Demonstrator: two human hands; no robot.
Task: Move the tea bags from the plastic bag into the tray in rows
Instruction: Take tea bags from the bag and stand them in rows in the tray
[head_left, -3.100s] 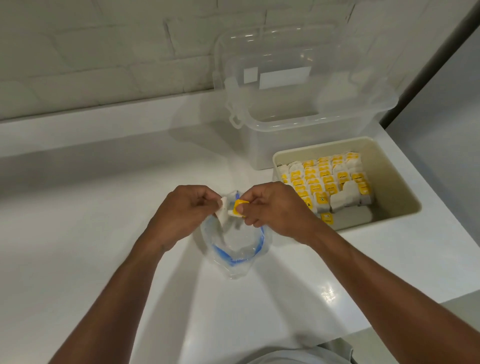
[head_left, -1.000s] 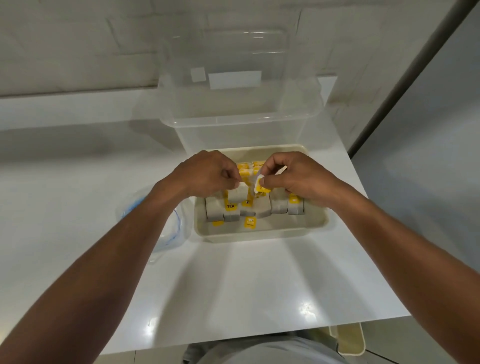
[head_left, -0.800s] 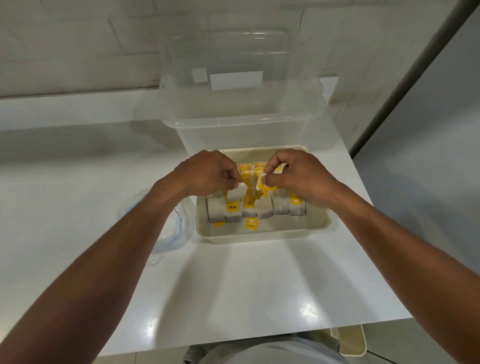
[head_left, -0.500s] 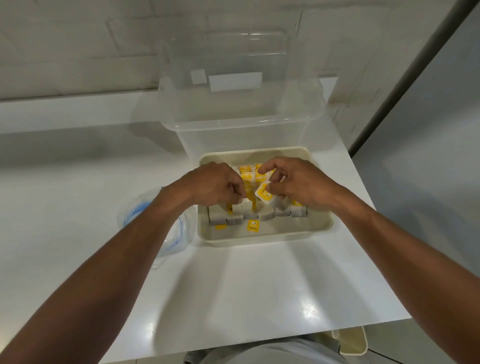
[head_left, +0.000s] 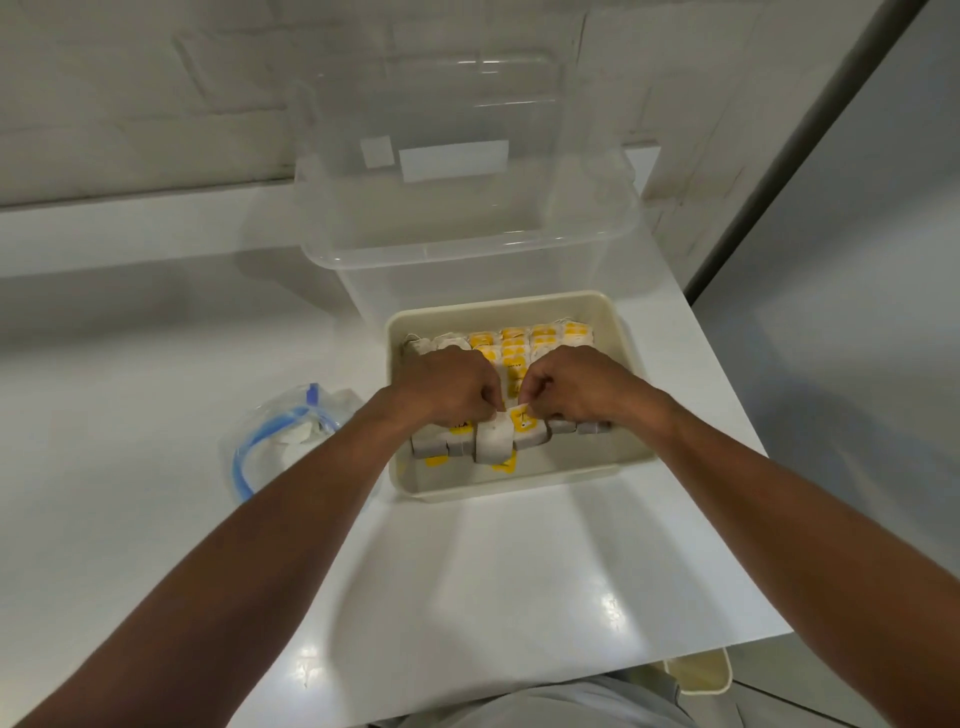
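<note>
1. Head view, layout: tray (head_left: 631, 364) sits on the counter (head_left: 467, 571), with the clear bin (head_left: 467, 249) just behind it. The plastic bag (head_left: 280, 441) lies left of the tray, with pale contents that look like more bags.
2. Head view, hands: the left hand (head_left: 447, 387) and right hand (head_left: 576, 387) are close together over the tray's near end, fingers curled. The left pinches the top of one tea bag (head_left: 493, 441). The right pinches its yellow tag (head_left: 519, 418).
3. Key relation: the tea bag hangs straight below the fingertips and between both hands, a shade nearer the left. Its long axis is upright. Its lower end sits at the near row, in front of the filled rows (head_left: 530, 338).
4. Judgement: what is left is a short drop into the row, then letting go. The tag needs tucking flat.
5. Change: three seconds back both hands were at the plastic bag with the tray off to the right. Half a second back they were deeper in the tray. They have come toward its near end, and the bag is lower.
</note>
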